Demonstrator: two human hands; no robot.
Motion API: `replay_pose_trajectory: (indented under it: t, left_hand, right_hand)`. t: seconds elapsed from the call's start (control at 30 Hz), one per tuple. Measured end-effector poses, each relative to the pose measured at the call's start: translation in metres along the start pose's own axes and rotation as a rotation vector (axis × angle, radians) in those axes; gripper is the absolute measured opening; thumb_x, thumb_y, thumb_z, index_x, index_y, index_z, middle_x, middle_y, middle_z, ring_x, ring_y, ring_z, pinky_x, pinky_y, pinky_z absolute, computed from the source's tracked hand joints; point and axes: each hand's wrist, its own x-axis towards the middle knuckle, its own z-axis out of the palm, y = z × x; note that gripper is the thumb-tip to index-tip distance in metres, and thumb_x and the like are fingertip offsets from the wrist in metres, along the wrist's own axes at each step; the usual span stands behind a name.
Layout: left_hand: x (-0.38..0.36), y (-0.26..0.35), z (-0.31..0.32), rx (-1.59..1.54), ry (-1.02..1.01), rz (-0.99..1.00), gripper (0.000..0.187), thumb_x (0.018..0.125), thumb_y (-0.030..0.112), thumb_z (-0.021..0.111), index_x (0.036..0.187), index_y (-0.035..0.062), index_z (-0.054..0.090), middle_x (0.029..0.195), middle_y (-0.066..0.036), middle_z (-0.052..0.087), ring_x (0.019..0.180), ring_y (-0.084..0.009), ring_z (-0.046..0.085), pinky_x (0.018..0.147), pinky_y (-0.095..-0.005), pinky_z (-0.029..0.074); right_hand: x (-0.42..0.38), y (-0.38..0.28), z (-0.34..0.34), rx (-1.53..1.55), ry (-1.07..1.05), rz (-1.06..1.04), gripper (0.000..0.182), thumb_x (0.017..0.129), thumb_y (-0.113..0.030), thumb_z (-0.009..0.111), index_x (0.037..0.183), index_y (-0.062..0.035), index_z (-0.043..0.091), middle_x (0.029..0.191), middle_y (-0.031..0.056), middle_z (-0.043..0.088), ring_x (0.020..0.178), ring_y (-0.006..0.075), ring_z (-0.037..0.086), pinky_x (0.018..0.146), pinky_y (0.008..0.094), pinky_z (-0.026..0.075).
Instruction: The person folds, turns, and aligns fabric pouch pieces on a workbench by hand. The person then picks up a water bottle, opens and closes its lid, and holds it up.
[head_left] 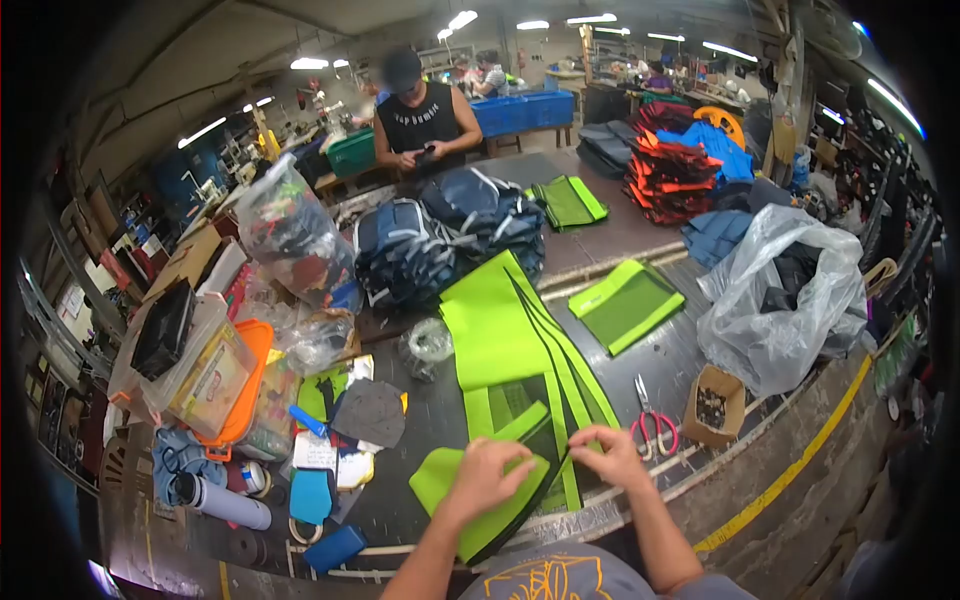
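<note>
Lime-green fabric panels with dark mesh sections [505,330] lie on the dark table in front of me. My left hand [490,480] is closed on the near end of a green fabric panel [440,475], thumb and fingers together at its edge. My right hand [608,458] pinches at the dark edge of the same panel, a little to the right. What exactly sits between its fingertips is too small to make out. Just beyond my right hand lie scissors with pink handles [655,432]. A folded green and mesh piece [628,305] rests farther back.
An open cardboard box of small dark parts [714,405] and a clear plastic bag [785,300] stand at right. Dark blue backpacks [440,235] are piled behind. Left are plastic bins [215,370] and a bottle [222,500]. A person [425,115] stands across the table.
</note>
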Motion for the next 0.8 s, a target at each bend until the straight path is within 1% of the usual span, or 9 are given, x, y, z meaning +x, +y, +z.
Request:
replay_pose_trajectory:
  t: [0.07,0.13,0.2,0.33,0.37,0.47,0.53,0.63,0.8]
  left_hand:
    - [0.010,0.020,-0.024,-0.326,-0.029,-0.179,0.016,0.094,0.020,0.080,0.097,0.0041,0.078,0.088,-0.007,0.078,0.084,-0.0150,0.073,0.081,-0.0325,0.055]
    - [0.020,0.031,-0.045,-0.509,-0.046,-0.051,0.015,0.095,0.016,0.080,0.096,0.0015,0.079,0.084,-0.003,0.077,0.078,-0.0071,0.068,0.071,-0.0267,0.052]
    - [0.026,0.042,-0.058,-0.729,-0.130,-0.231,0.014,0.093,0.014,0.081,0.095,0.0004,0.079,0.084,0.000,0.074,0.079,-0.0071,0.066,0.071,-0.0261,0.051]
    - [0.035,0.044,-0.063,-0.854,-0.178,-0.239,0.014,0.089,0.012,0.084,0.093,-0.0002,0.079,0.082,-0.001,0.072,0.077,-0.0075,0.064,0.071,-0.0258,0.049]
    - [0.036,0.046,-0.065,-0.852,-0.179,-0.240,0.014,0.089,0.012,0.084,0.093,-0.0002,0.079,0.082,-0.001,0.072,0.077,-0.0075,0.064,0.071,-0.0258,0.049]
    - [0.037,0.052,-0.067,-0.723,-0.192,-0.037,0.015,0.085,0.011,0.087,0.091,-0.0006,0.079,0.080,0.000,0.069,0.076,-0.0068,0.061,0.071,-0.0258,0.046]
    - [0.036,0.047,-0.067,-0.700,-0.209,-0.060,0.016,0.084,0.012,0.087,0.091,-0.0004,0.079,0.079,0.000,0.068,0.076,-0.0068,0.060,0.071,-0.0260,0.045]
    - [0.034,0.041,-0.067,-0.649,-0.241,-0.100,0.017,0.082,0.012,0.088,0.090,-0.0001,0.079,0.078,0.000,0.067,0.077,-0.0068,0.060,0.070,-0.0264,0.043]
    - [0.035,0.038,-0.066,-0.605,-0.248,-0.096,0.021,0.084,0.018,0.087,0.090,0.0002,0.078,0.081,-0.001,0.070,0.079,-0.0063,0.062,0.072,-0.0255,0.047]
  right_hand:
    - [0.011,-0.019,-0.014,-0.006,-0.022,-0.034,0.012,0.089,0.000,0.080,0.100,0.0009,0.077,0.102,0.0071,0.078,0.097,0.0156,0.072,0.092,0.0314,0.056]
    - [0.025,-0.045,-0.024,0.006,-0.065,-0.084,0.012,0.090,0.002,0.078,0.101,0.0012,0.077,0.102,0.0082,0.077,0.098,0.0166,0.071,0.091,0.0327,0.056]
    - [0.039,-0.065,-0.027,0.017,-0.105,-0.160,0.010,0.092,0.001,0.076,0.102,0.0010,0.077,0.102,0.0088,0.077,0.098,0.0169,0.071,0.091,0.0332,0.056]
    - [0.047,-0.092,-0.017,0.073,-0.186,-0.224,0.009,0.094,0.001,0.074,0.102,0.0005,0.077,0.102,0.0095,0.076,0.099,0.0179,0.071,0.091,0.0333,0.055]
    - [0.048,-0.096,-0.015,0.097,-0.219,-0.248,0.009,0.094,0.001,0.073,0.102,0.0003,0.077,0.102,0.0098,0.076,0.100,0.0184,0.071,0.091,0.0334,0.054]
    - [0.047,-0.102,-0.009,0.124,-0.270,-0.250,0.010,0.093,0.005,0.073,0.101,0.0011,0.076,0.103,0.0103,0.075,0.101,0.0208,0.069,0.091,0.0345,0.054]
    - [0.045,-0.104,-0.007,0.135,-0.297,-0.248,0.010,0.093,0.006,0.073,0.101,0.0015,0.076,0.104,0.0105,0.074,0.101,0.0219,0.069,0.091,0.0350,0.054]
    - [0.042,-0.107,-0.004,0.133,-0.343,-0.215,0.009,0.093,0.003,0.074,0.101,-0.0002,0.076,0.103,0.0100,0.075,0.100,0.0217,0.069,0.096,0.0375,0.053]
    - [0.042,-0.108,-0.001,0.102,-0.381,-0.226,0.009,0.093,0.001,0.076,0.101,-0.0021,0.077,0.102,0.0086,0.076,0.099,0.0218,0.069,0.101,0.0395,0.051]
